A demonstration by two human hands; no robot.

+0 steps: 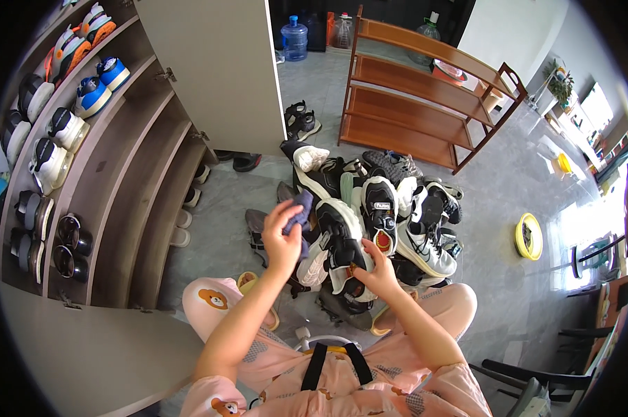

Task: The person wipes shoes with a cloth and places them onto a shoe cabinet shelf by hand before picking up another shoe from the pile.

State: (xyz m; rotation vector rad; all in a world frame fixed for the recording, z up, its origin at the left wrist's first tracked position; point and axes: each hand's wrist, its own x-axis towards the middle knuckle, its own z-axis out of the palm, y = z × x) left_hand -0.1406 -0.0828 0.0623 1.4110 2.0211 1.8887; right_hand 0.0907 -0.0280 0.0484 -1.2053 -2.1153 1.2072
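My left hand (284, 233) is closed around a bunched dark purple-grey cloth (300, 212), held just left of a black-and-white sneaker (340, 226). That sneaker is in my right hand (378, 272), which grips it at the heel end with the toe pointing away from me. Whether the cloth touches the shoe I cannot tell. Beneath and beyond both hands lies a heap of mixed shoes, among them another black-and-white sneaker (380, 201) and a white-and-grey one (425, 247) on the right.
On the left stands an open shoe cabinet (143, 156), its upper shelves holding several pairs and its door (213, 69) swung out. A brown wooden rack (411, 104) stands tilted behind the heap. Farther off are a blue water jug (294, 38) and a yellow basin (519, 236).
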